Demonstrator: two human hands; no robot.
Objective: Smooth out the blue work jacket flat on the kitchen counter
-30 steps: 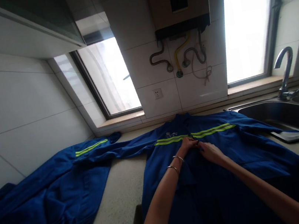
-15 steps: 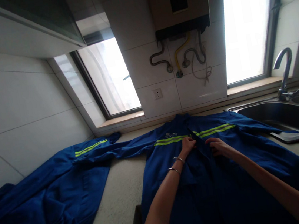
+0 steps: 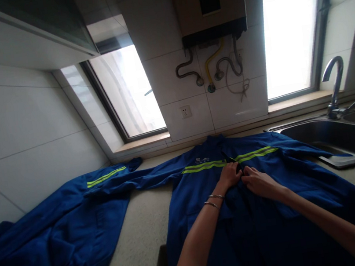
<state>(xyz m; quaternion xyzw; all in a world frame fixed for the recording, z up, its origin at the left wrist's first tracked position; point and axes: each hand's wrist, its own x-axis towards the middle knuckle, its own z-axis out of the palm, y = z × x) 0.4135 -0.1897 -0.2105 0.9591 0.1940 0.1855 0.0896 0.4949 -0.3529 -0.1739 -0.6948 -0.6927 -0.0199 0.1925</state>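
A blue work jacket (image 3: 194, 197) with yellow-green stripes across the chest lies spread on the counter, its collar toward the wall. My left hand (image 3: 230, 175), with two bangles on the wrist, is closed on the jacket's front edge just under the stripe. Close beside it, my right hand (image 3: 258, 182) pinches the other front edge. The fingertips of both hands nearly meet at the front opening. What small fastening may lie between them is hidden. One sleeve stretches left and the other lies toward the sink.
Another blue garment (image 3: 56, 235) with a similar stripe lies on the counter (image 3: 129, 233) at left, touching the jacket's sleeve. At right are a steel sink (image 3: 338, 162) and a faucet (image 3: 335, 82). A water heater (image 3: 210, 3) with hoses hangs on the tiled wall.
My right hand has moved left and closed on the front edge. The left hand has shifted slightly right, so both hands are now together at the opening.
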